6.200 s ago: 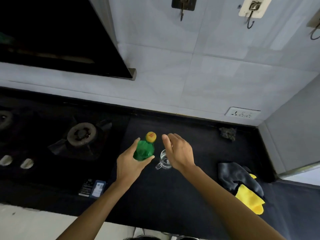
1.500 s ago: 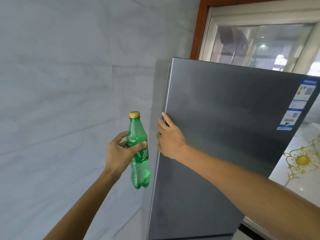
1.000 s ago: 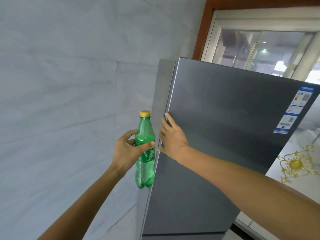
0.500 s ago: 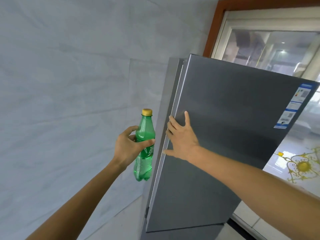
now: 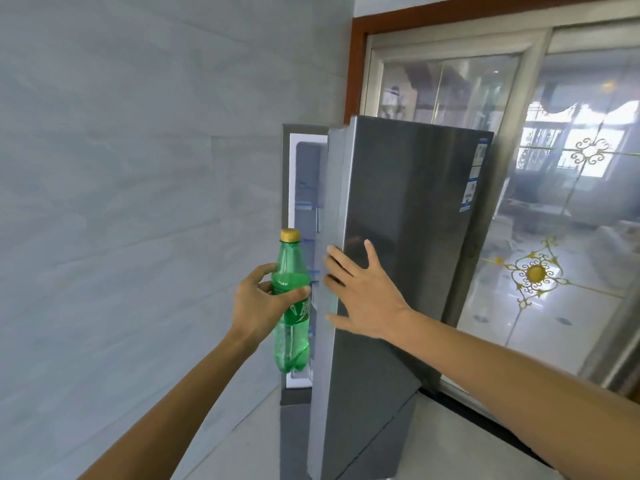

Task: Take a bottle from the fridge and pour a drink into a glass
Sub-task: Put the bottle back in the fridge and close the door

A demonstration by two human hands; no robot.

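My left hand is wrapped around a green plastic bottle with a yellow cap, held upright in front of the fridge opening. The grey fridge door stands partly open, showing a strip of the white interior with door shelves. My right hand lies on the door's left edge, fingers curled around the edge and thumb spread on the front. No glass is in view.
A pale tiled wall fills the left side, close to the fridge. Behind the fridge is a wood-framed glass sliding door with a gold floral pattern. Light floor tiles run along the bottom right.
The fridge door has swung open from nearly shut, exposing the white interior. My right hand stays on the door's edge. The bottle remains upright in my left hand.
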